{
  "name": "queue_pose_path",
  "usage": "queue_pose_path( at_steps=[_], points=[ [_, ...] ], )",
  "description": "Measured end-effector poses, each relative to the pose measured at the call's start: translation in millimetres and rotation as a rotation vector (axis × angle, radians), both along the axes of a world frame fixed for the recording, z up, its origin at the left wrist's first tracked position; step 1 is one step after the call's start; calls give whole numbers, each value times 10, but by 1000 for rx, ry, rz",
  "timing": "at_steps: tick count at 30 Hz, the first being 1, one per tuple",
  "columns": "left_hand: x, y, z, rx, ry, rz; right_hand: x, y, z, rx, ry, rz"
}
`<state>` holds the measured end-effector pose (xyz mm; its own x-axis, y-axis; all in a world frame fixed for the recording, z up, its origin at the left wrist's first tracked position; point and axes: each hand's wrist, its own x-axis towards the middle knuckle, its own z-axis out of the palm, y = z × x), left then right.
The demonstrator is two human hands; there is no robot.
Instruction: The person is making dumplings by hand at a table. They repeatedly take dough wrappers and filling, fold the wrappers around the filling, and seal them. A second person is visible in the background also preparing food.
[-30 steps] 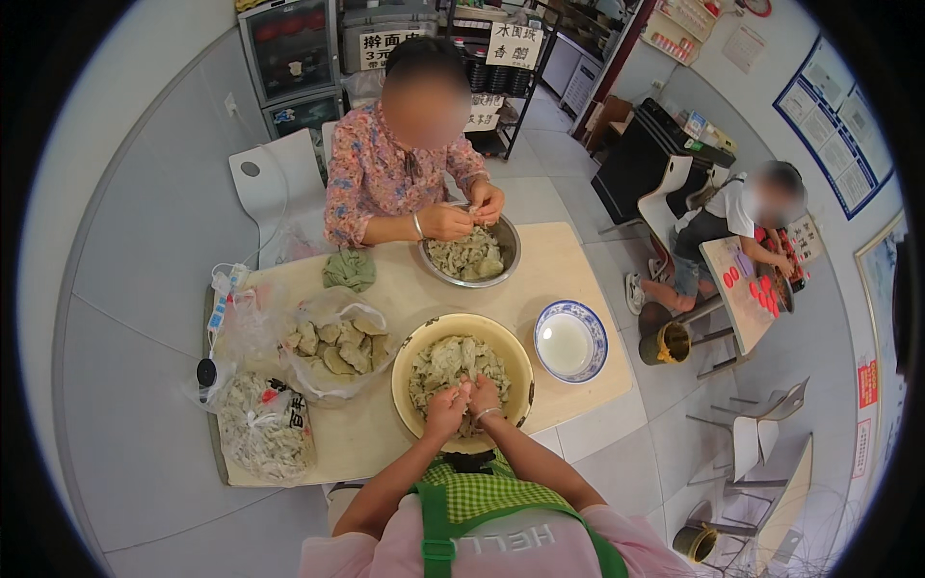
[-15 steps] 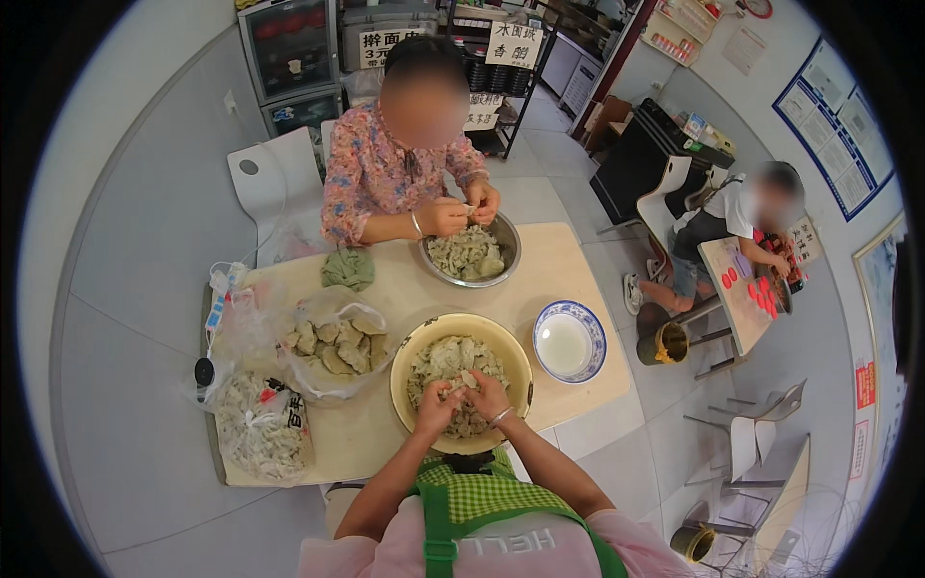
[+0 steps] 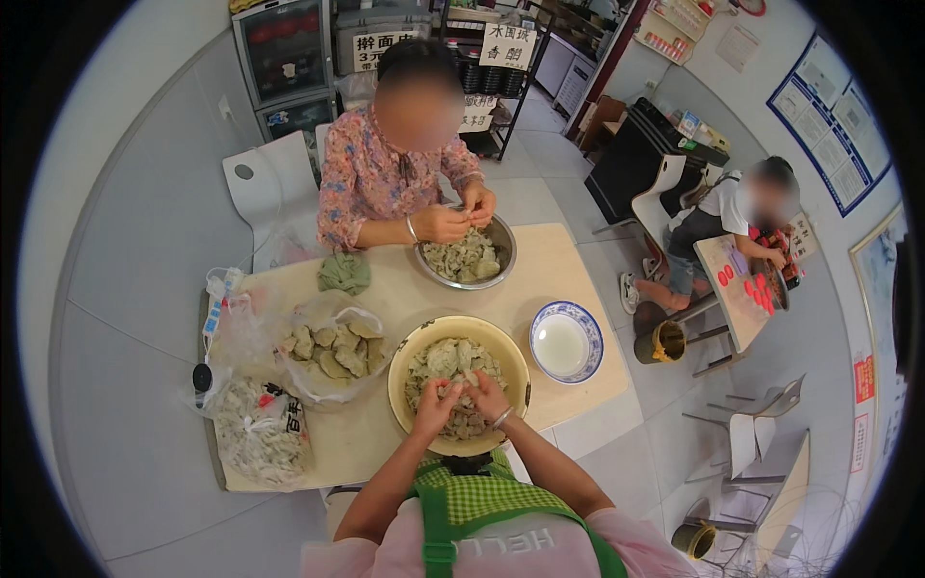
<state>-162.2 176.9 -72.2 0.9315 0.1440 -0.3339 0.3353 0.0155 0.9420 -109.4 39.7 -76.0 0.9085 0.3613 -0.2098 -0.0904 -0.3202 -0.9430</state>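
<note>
Over a cream enamel basin with a dark-chipped rim, my two hands meet with fingers pinched. My left hand and my right hand hold a small pale piece of flatbread between their fingertips. Beneath them the basin holds a heap of torn, greyish-green bread bits. Left of it, an open clear plastic bag contains larger flatbread chunks. Another plastic bag, tied up and full of small torn bits, lies at the table's near left corner.
Across the table, a person in a floral top works bread over a steel bowl. A blue-and-white bowl with whitish liquid stands right. A green cloth and power strip lie left. Another person sits far right.
My hands stay pinched over the basin, fingers shifting only slightly on the bread. The other person's hands have come a little closer together. The whole view has shifted slightly.
</note>
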Motion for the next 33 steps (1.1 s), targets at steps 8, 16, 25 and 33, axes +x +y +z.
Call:
queue_pose_path(
  at_steps=[8,16,25,33],
  points=[
    [-35,-5,175,266,-184,-122,-141,145,136,-319,-219,62],
    [6,-10,179,359,-175,-2,-76,81,267,-166,-256,327],
    [-13,-3,415,295,-171,-24,-121,178,264,-103,-59,251],
    [-1,68,-33,296,-104,-3,51,-119,-271,-115,-232,-21]
  ],
)
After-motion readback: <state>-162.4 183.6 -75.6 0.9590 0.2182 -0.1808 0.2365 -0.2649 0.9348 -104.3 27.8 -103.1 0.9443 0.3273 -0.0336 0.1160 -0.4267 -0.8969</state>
